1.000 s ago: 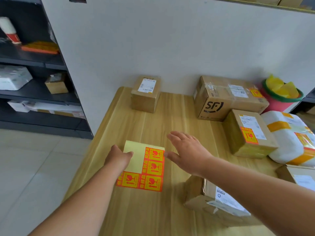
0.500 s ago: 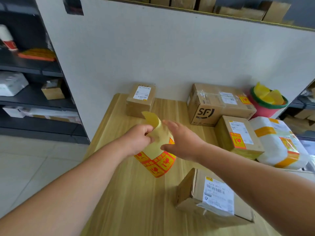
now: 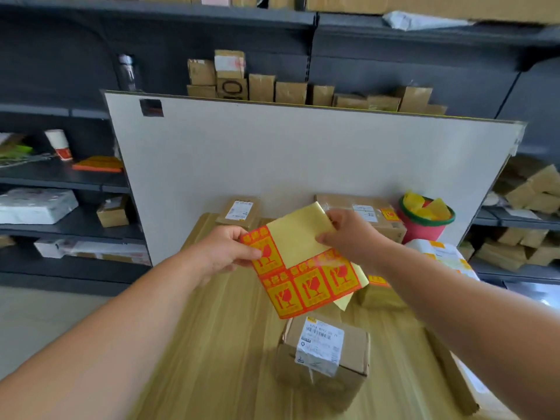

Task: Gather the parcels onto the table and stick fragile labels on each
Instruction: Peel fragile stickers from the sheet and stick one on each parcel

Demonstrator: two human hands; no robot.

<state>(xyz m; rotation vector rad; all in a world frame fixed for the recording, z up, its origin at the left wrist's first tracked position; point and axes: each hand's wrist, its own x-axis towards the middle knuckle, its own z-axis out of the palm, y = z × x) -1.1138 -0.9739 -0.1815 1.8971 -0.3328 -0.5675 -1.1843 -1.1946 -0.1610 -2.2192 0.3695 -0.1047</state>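
Observation:
Both hands hold a sheet of fragile labels (image 3: 303, 268) up above the wooden table (image 3: 230, 344). The sheet is yellow backing with several red-and-yellow stickers along its left and bottom edges. My left hand (image 3: 225, 253) pinches its left edge. At the sheet's upper right corner, my right hand (image 3: 348, 234) grips it. A small cardboard parcel (image 3: 324, 353) with a white shipping label lies on the table just below the sheet. Another small parcel (image 3: 239, 212) sits at the back left by the white board. A larger box (image 3: 378, 215) at the back right is partly hidden by my right hand.
A white board (image 3: 303, 159) stands behind the table. A pink bucket (image 3: 424, 222) with yellow scraps and a white wrapped parcel (image 3: 439, 253) are at the right. Dark shelves (image 3: 66, 183) with boxes surround the table. Another box (image 3: 466, 386) lies at the table's right front.
The label sheet went from lying flat on the table to being lifted in both hands and spread out. My head has tilted up, showing the shelves above the board.

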